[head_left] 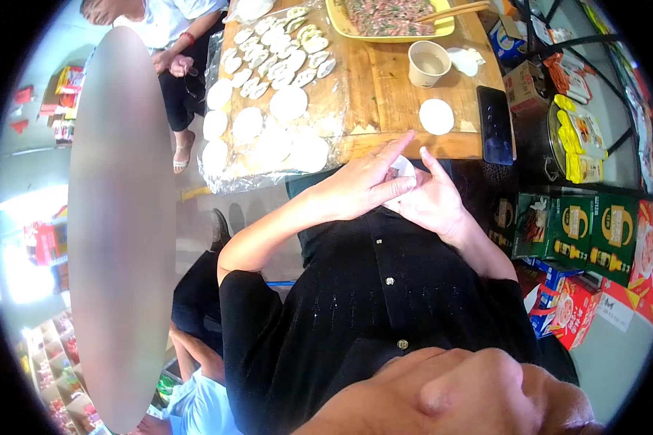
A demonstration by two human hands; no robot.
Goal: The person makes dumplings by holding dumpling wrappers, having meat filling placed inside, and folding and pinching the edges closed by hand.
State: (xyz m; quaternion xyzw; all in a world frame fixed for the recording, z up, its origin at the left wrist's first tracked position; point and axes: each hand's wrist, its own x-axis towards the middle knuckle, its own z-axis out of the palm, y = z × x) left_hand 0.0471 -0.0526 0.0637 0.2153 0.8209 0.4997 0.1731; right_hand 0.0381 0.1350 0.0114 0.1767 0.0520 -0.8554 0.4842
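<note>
Just in front of the table's near edge, my left hand (363, 183) and my right hand (429, 197) meet around a dumpling wrapper (404, 168). A bit of dark filling shows in its fold. The left thumb lies across it while the left index finger points forward. My right hand cups it from below, thumb raised; its other fingers are partly hidden. Ahead of them a round dumpling wrapper (436, 117) lies flat on the wooden table (384, 94). A yellow tray (446, 29) of minced filling (388, 16) with chopsticks (457, 10) stands farther back.
A paper cup (429, 65) of liquid and a phone (495, 125) are on the table's right. Folded dumplings (279, 58) and flat wrappers (289, 104) cover plastic film (334, 116) at left. A seated person (174, 43) is beyond; stacked boxes (573, 225) stand right.
</note>
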